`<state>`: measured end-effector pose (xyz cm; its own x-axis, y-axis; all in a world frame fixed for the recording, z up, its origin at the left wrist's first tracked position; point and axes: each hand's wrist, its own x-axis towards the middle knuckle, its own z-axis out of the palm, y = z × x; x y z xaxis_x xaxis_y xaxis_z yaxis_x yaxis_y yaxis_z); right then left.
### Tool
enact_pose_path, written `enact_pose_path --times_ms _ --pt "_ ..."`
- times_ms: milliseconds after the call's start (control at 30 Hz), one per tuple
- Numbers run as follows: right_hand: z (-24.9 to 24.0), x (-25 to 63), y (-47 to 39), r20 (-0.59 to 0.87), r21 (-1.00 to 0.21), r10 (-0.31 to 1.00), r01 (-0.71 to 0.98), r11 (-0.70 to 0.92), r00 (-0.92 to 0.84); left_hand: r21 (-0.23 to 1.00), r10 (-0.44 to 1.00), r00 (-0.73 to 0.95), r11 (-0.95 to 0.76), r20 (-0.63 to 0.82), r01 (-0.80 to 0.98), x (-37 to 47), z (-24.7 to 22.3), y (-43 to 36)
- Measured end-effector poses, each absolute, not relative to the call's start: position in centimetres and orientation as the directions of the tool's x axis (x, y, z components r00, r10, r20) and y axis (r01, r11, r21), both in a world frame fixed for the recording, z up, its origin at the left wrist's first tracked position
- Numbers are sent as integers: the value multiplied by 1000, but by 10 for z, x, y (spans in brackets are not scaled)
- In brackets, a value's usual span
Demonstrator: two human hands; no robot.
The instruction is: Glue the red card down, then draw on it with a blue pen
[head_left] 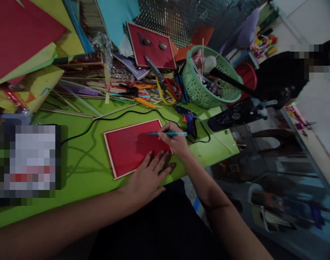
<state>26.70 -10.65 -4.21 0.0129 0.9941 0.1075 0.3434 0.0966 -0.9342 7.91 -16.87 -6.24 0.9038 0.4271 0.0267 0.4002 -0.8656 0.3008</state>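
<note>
A red panel edged with thin wooden strips lies on the green table. Faint dark marks show on its surface. My right hand grips a teal pen over the panel's right part, the tip pointing left at the red surface. Whether the tip touches cannot be made out. Flat on the panel's lower right edge rests my left hand, its fingers spread and holding nothing.
Behind the panel are a blue glue gun, scissors, sticks and a green basket. A dark bottle lies at the right. A black cable crosses the table. Another person is at upper right.
</note>
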Motion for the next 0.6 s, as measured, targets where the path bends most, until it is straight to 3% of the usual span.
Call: enact_pose_path --times_ms 133,367,600 --pt "-42 268 -107 112 -925 993 370 92 34 304 428 903 -864 27 401 79 -61 -168" --pt "-40 268 -105 93 -959 991 275 63 97 289 414 910 -873 13 393 80 -59 -166" --pt "-41 268 -105 115 -944 992 317 93 53 290 420 907 -871 24 396 79 -60 -168"
